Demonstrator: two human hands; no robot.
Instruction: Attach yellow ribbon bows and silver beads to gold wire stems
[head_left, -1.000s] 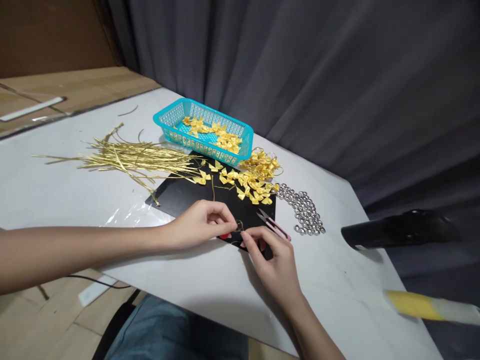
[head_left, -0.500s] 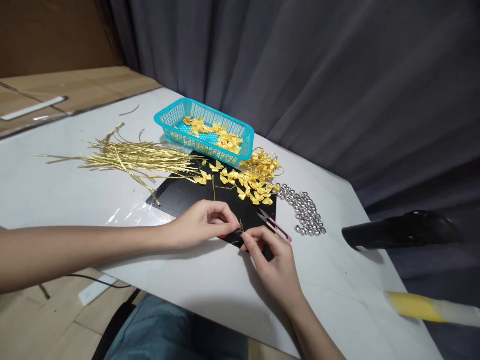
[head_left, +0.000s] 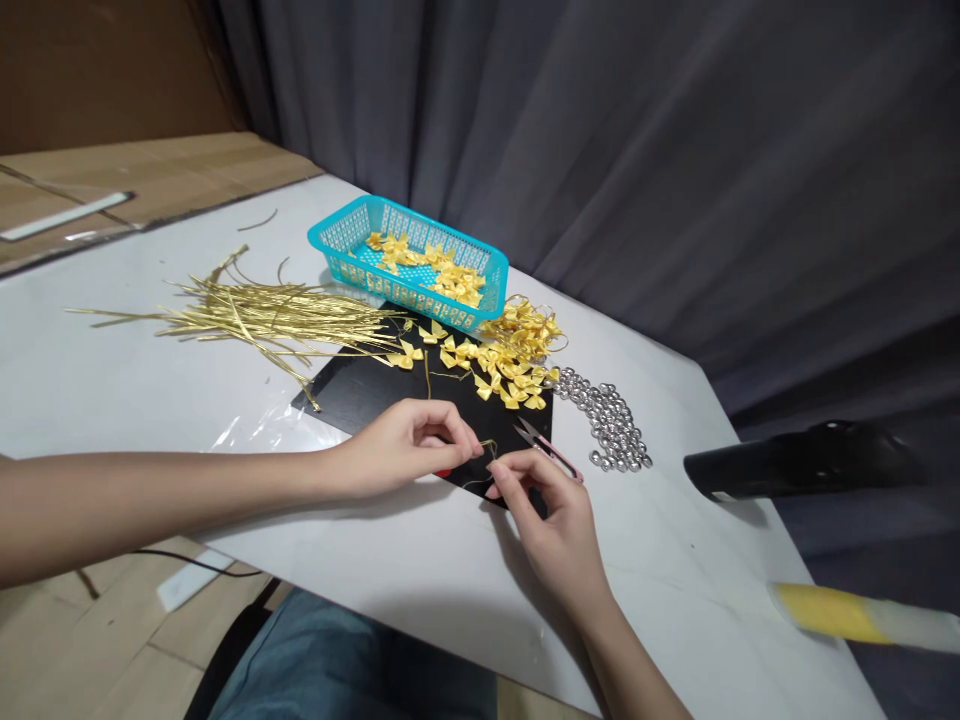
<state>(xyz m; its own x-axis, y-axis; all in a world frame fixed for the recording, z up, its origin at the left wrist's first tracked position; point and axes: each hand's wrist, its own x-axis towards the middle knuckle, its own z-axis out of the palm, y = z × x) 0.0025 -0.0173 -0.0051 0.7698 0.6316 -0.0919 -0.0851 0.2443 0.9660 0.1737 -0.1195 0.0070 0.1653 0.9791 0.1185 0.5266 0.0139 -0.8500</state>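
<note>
Over the near edge of a black mat [head_left: 360, 393], my left hand [head_left: 420, 447] pinches a thin gold cord [head_left: 489, 443] between thumb and fingertips. The cord bends across the small gap to my right hand [head_left: 546, 505], whose thumb and forefinger are also pinched on it. Just beyond my right hand lie small pink-handled snips [head_left: 551, 450]. Yellow ribbon bows [head_left: 510, 375] are spread on the mat's far right part. A long bundle of gold cords [head_left: 277, 315] reaches the mat from the left.
Behind the mat is a blue basket [head_left: 409, 292] holding yellow bows. Silver beads [head_left: 611, 425] lie to the right on the white table [head_left: 660, 570]. A black cylindrical object [head_left: 750, 465] and a yellow-and-clear object [head_left: 840, 612] are at the right edge. A grey curtain hangs behind.
My right hand has shifted slightly right, and the gap between my fingertips is wider, with more of the bent cord showing. My left hand is almost unmoved.
</note>
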